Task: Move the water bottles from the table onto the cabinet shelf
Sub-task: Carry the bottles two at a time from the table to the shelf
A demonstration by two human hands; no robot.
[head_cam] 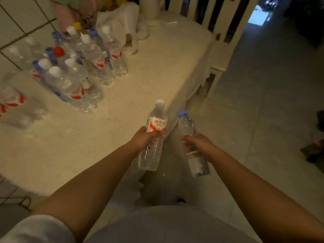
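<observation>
Your left hand (145, 137) has its fingers (157, 132) curled round the middle of a white-capped bottle (154, 135) with a red-and-white label, held upright over the worktop (157, 64) edge. Your right hand (198, 144) grips a blue-capped bottle (188, 127) out over the tiled floor (263, 102), just beside the first. More bottles (82, 67) stand clustered at the worktop's far left, well apart from both hands.

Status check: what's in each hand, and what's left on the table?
Left hand grips white-capped bottle. Right hand grips blue-capped bottle. Cluster of bottles waits on table. Cabinet not in view.
</observation>
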